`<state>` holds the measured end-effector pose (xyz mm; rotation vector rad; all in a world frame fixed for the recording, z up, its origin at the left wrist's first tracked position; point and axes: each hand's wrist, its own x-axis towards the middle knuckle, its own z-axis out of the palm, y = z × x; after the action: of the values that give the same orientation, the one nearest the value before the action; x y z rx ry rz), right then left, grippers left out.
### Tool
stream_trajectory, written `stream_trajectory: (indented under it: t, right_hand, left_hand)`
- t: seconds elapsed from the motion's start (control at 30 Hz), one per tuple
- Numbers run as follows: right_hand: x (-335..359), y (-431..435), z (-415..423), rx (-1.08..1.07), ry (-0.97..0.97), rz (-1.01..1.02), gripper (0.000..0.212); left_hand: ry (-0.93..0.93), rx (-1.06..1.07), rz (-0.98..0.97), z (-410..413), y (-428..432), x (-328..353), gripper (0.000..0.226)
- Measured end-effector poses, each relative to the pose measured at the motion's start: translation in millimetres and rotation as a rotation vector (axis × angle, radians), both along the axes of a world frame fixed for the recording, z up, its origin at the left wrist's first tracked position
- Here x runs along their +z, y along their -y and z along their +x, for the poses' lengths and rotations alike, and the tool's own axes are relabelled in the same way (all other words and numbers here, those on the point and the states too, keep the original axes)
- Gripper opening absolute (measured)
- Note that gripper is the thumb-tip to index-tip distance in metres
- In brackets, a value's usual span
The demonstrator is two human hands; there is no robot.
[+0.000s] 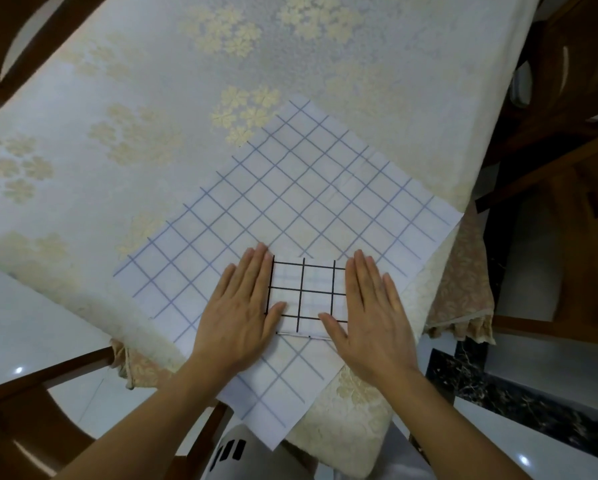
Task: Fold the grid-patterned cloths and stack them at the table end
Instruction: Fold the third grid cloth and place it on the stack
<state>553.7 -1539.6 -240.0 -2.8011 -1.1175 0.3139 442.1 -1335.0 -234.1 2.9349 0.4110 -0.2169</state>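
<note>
A small folded cloth with a black grid point(306, 296) lies on top of a larger white cloth with a blue grid point(308, 199), which is spread flat and turned like a diamond at the table's near corner. My left hand point(242, 310) presses flat on the folded cloth's left edge, fingers straight. On its right edge my right hand point(370, 313) presses flat in the same way. The blue-grid cloth's near corner hangs over the table edge.
The table carries a cream tablecloth with pale flower prints point(186, 98). Wooden chairs stand at the left point(31, 393), far left point(20, 39) and right point(567, 98). A glossy tiled floor point(532, 393) shows below the table corner.
</note>
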Motion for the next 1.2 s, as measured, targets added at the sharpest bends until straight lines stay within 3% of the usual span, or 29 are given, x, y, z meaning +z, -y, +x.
stream_trajectory:
  t: [0.33,0.47,0.53,0.63,0.83,1.0,1.2]
  right_hand:
    - [7.4,-1.8,-1.4,-0.022,-0.034,-0.033,0.086]
    - [31.8,-1.0,6.5,-0.019,-0.193,0.066,0.079]
    - [46.2,3.0,13.1,-0.166,-0.241,0.231,0.068]
    - [59.4,8.1,14.8,-0.482,-0.207,0.459,0.037]
    - [63.9,-8.8,6.4,-0.734,-0.455,0.356,0.024]
    - [63.8,-23.2,2.3,-0.848,-0.473,0.255,0.018]
    - [59.3,-35.0,2.1,-0.936,-0.525,0.184,0.027]
  left_hand:
    - [-0.046,0.009,-0.019,-1.2,0.4,9.8,0.074]
    - [-0.059,0.063,-0.23,3.1,-5.5,34.4,0.079]
    - [0.069,0.238,-0.308,3.1,-8.4,47.4,0.068]
    - [0.256,0.501,-0.339,-1.8,-3.9,54.0,0.034]
    - [0.291,0.763,-0.475,6.1,15.4,58.8,0.022]
    - [0.292,0.837,-0.439,16.9,24.7,58.7,0.023]
    - [0.284,0.87,-0.406,19.2,31.4,55.3,0.013]
